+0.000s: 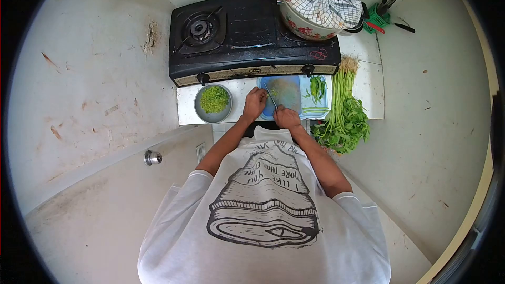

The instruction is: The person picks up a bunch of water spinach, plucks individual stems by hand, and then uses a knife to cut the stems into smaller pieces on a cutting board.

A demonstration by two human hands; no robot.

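My right hand (287,118) is closed around the handle of a knife (270,95), whose narrow blade points away from me over a blue cutting board (288,99). Just left of the blade, at the board's left edge, is my left hand (255,103) with its fingers curled together. What those fingers pinch is too small to make out. Small green bits (273,93) lie on the board beside the blade. On the right part of the board are green pods or leaves (317,89) and a few cut green stalks (315,110).
A grey bowl (198,109) of chopped greens (214,99) stands left. Leafy greens with roots (345,108) lie right, overhanging the counter edge. Behind is a black two-burner stove (247,34) bearing a floral pot (307,30) with a cloth-wrapped lid. A green utensil basket (377,17) stands back right.
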